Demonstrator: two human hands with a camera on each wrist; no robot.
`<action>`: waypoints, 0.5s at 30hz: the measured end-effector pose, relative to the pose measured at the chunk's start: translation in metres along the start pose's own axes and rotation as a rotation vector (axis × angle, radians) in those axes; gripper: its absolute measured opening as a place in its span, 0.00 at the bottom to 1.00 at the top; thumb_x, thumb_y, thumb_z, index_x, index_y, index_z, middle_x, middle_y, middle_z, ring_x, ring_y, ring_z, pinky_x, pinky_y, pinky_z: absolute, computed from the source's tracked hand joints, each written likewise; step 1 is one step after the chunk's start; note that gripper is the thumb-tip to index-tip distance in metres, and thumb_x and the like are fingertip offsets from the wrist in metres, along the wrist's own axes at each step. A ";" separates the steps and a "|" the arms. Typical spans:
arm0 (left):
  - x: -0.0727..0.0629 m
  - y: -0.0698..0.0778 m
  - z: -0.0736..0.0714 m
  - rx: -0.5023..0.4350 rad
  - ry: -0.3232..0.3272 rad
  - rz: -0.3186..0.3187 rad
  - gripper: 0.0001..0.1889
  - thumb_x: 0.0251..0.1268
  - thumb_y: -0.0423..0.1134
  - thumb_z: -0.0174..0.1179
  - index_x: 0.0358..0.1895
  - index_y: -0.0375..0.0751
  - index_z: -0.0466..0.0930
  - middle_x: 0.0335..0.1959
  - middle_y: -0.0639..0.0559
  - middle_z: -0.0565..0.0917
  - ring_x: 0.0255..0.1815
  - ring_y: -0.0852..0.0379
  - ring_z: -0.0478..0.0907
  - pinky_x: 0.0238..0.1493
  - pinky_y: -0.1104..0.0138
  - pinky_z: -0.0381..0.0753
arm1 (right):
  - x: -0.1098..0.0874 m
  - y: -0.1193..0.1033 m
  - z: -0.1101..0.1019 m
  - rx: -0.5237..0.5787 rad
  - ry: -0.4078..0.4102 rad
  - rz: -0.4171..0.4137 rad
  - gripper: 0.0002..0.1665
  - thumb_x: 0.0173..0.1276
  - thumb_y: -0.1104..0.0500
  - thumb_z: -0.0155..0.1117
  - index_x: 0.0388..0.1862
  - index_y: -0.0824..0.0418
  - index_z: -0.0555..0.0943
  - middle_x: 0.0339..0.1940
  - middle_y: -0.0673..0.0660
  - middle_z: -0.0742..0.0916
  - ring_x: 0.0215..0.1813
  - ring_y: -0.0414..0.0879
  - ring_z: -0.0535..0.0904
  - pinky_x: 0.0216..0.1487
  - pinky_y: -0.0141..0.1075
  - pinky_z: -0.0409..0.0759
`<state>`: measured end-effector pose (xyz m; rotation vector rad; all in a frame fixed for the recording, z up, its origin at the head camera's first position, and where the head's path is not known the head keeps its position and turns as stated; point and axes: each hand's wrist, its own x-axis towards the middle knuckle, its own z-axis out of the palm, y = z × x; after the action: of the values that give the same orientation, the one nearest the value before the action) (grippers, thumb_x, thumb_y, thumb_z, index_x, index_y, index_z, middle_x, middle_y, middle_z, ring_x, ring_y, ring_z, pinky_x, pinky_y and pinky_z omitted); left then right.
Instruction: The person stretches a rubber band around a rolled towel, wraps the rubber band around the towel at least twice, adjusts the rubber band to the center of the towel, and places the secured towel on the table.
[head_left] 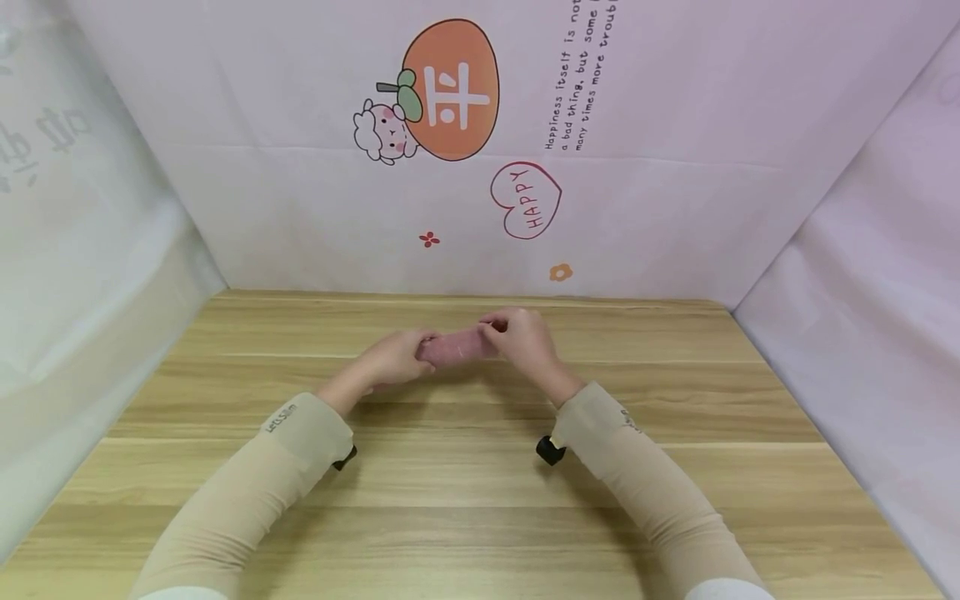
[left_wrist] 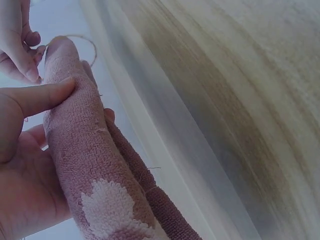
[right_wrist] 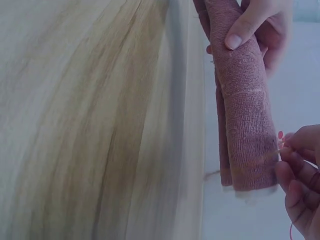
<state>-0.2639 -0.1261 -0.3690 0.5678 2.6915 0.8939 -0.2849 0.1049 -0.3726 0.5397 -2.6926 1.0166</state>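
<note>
A rolled pink towel (head_left: 456,349) is held up over the table between both hands. My left hand (head_left: 393,357) grips the roll, its thumb (left_wrist: 56,94) pressed along the top and its fingers behind. A lighter patch marks the terry cloth (left_wrist: 107,205), and a second fold lies beside the main roll. At the other end my right hand (head_left: 525,340) pinches a thin yellowish-brown loop (right_wrist: 257,161), which passes around the towel's end. In the left wrist view part of this loop (left_wrist: 94,47) stands away from the cloth. A small red bit (right_wrist: 280,135) shows near the right fingertips.
Beneath the hands lies a wood-grain table (head_left: 450,500). A white printed cloth wall (head_left: 315,217) rises behind its far edge, and white cloth (head_left: 885,275) hangs at both sides. Black wrist devices (head_left: 551,451) sit below the sleeve cuffs.
</note>
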 end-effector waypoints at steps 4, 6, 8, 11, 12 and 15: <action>-0.001 0.000 -0.002 -0.013 0.015 -0.019 0.30 0.70 0.31 0.63 0.73 0.31 0.68 0.69 0.33 0.74 0.69 0.37 0.71 0.69 0.46 0.68 | -0.001 0.001 -0.002 0.008 0.007 -0.007 0.09 0.72 0.58 0.69 0.43 0.62 0.91 0.40 0.56 0.91 0.40 0.47 0.86 0.41 0.40 0.84; 0.000 0.000 -0.002 -0.015 0.016 -0.016 0.29 0.71 0.31 0.63 0.73 0.31 0.68 0.68 0.34 0.75 0.69 0.38 0.72 0.69 0.46 0.69 | -0.001 0.002 -0.001 0.028 0.009 -0.017 0.09 0.72 0.59 0.70 0.43 0.63 0.91 0.40 0.57 0.91 0.40 0.48 0.86 0.40 0.40 0.84; 0.000 0.001 -0.002 -0.018 0.014 -0.011 0.29 0.71 0.31 0.63 0.73 0.31 0.68 0.68 0.34 0.75 0.68 0.38 0.72 0.68 0.46 0.69 | 0.000 0.003 0.000 0.052 0.010 -0.018 0.08 0.71 0.59 0.70 0.42 0.63 0.91 0.40 0.57 0.91 0.40 0.48 0.86 0.40 0.40 0.84; 0.000 0.002 -0.001 -0.020 0.013 0.002 0.29 0.70 0.31 0.63 0.72 0.30 0.69 0.66 0.34 0.77 0.66 0.38 0.74 0.67 0.47 0.71 | 0.000 0.003 0.001 0.098 -0.002 -0.003 0.08 0.71 0.60 0.70 0.42 0.63 0.91 0.41 0.57 0.91 0.42 0.48 0.86 0.42 0.40 0.85; 0.001 0.002 0.000 -0.021 0.014 0.006 0.28 0.70 0.31 0.64 0.71 0.30 0.70 0.65 0.34 0.77 0.65 0.38 0.75 0.67 0.47 0.71 | -0.001 0.003 0.001 0.114 -0.008 0.004 0.08 0.72 0.60 0.70 0.43 0.63 0.91 0.41 0.57 0.91 0.43 0.49 0.87 0.42 0.40 0.85; 0.000 0.002 0.000 -0.031 0.016 0.001 0.29 0.69 0.30 0.63 0.72 0.30 0.69 0.66 0.34 0.77 0.66 0.38 0.75 0.67 0.47 0.71 | -0.001 0.003 0.001 0.152 -0.021 0.025 0.09 0.72 0.60 0.70 0.44 0.63 0.91 0.42 0.57 0.91 0.44 0.49 0.87 0.42 0.39 0.85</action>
<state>-0.2636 -0.1241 -0.3676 0.5582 2.6874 0.9425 -0.2850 0.1066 -0.3753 0.5478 -2.6607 1.2368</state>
